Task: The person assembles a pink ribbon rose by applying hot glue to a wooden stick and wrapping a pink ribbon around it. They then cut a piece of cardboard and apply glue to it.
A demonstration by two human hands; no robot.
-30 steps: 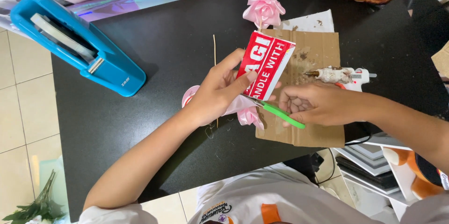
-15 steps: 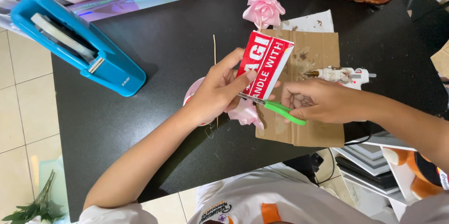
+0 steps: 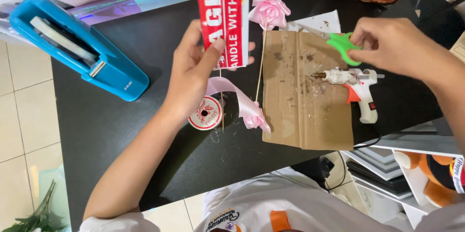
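A red and white sticker strip is pinched by the left hand, the thumb pressed on its lower front and the other fingers curled behind it, so that it is held upright above the black worktop. Just below the wrist of this hand a small ribbon spool is seen, with pink ribbon trailing from it toward the cardboard sheet. A thin wooden stick is laid just right of the pinched strip, topped by a pink ribbon rose.

Green-handled scissors are gripped by the right hand, the fingers closed around the handles and the blades pointed left over the cardboard. Just below these fingers a white glue gun is rested on the cardboard's right edge. Well left of the left hand's fingers a blue tape dispenser is placed.
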